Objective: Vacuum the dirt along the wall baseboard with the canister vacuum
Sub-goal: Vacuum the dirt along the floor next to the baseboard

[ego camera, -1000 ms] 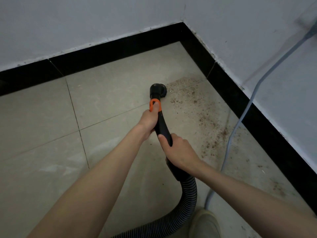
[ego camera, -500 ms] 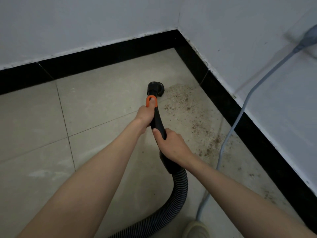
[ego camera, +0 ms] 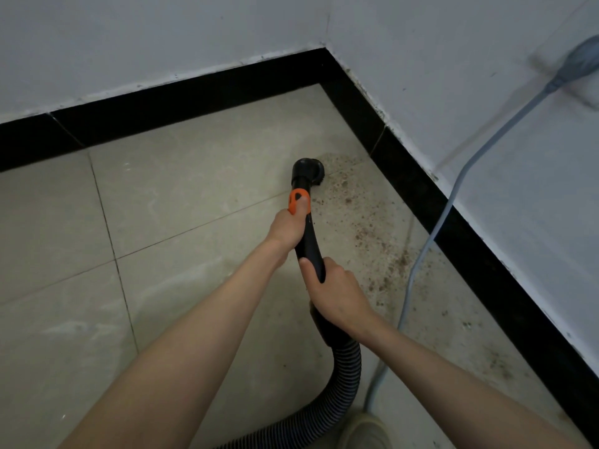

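A person works a vacuum nozzle [ego camera: 308, 171] along a tiled floor [ego camera: 181, 196] near the corner of a room, seen from a head-worn camera looking down over both bare forearms. The left hand [ego camera: 290, 226] grips the black wand [ego camera: 309, 244] high up, its thumb pressed on an orange collar [ego camera: 299, 202] just behind the nozzle; the right hand [ego camera: 337, 296] grasps the same wand lower down, fingers [ego camera: 306, 270] curled round it where the rigid handle meets the ribbed black hose [ego camera: 343, 384], which bends down and away toward the bottom edge of the view. The round nozzle rests on the floor at the near edge of a band of brown dirt [ego camera: 372, 241] that lies scattered along the black baseboard [ego camera: 453, 228] of the right-hand wall [ego camera: 470, 76]. The dirt runs from beside the nozzle back toward the camera, thinner specks continuing close to the baseboard. A grey power cord [ego camera: 434, 234] drops from a plug [ego camera: 580, 64] on the right wall, crosses the baseboard and trails over the dirty strip of floor. The toe of a pale shoe [ego camera: 363, 431] shows at the bottom of the view, beside the hose.
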Demonstrator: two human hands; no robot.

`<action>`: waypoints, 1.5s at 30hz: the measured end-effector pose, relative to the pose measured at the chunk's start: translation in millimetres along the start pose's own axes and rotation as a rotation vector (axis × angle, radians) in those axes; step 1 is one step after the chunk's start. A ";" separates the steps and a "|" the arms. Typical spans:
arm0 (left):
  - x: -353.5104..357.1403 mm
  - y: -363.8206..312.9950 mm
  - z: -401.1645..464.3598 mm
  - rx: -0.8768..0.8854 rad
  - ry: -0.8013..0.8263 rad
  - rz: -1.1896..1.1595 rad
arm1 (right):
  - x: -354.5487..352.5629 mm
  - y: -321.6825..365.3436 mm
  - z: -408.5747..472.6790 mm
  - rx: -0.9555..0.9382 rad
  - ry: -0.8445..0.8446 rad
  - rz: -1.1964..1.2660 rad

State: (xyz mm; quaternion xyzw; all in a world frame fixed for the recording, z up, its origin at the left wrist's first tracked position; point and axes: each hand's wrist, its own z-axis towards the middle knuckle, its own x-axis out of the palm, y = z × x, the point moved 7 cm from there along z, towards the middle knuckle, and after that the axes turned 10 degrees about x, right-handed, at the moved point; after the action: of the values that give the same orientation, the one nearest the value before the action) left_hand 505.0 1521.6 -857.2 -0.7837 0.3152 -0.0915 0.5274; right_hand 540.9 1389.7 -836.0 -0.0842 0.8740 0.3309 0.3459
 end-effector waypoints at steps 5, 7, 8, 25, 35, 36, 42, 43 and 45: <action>-8.0 -18.4 24.9 0.007 -0.018 0.001 | -10.1 17.5 25.1 -0.004 -0.014 0.049; -9.3 -24.1 35.2 0.011 -0.024 -0.002 | -13.2 22.6 34.8 -0.005 -0.012 0.059; -9.1 -26.6 39.5 0.014 -0.026 -0.001 | -14.8 24.3 39.1 -0.007 -0.008 0.063; 29.8 -24.6 31.4 0.034 0.055 0.041 | -24.8 -8.5 25.2 0.022 -0.042 0.152; 23.6 -49.7 68.7 0.021 0.030 0.018 | -36.1 12.4 66.6 0.010 -0.044 0.196; 24.7 -49.1 68.7 0.019 0.033 0.022 | -35.6 10.5 66.1 0.014 -0.044 0.198; 45.0 -37.2 53.0 0.058 0.081 0.085 | -33.0 -15.0 46.6 0.044 -0.077 0.195; 48.4 -36.8 50.8 0.067 0.085 0.094 | -34.6 -18.8 44.3 0.050 -0.087 0.191; 53.0 -38.4 49.6 0.071 0.092 0.100 | -37.5 -22.8 43.5 0.061 -0.096 0.193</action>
State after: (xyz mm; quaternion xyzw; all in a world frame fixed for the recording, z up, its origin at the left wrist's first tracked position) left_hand 585.4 1537.9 -854.4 -0.7426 0.3743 -0.1120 0.5440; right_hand 601.3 1396.9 -846.7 0.0268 0.8700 0.3396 0.3564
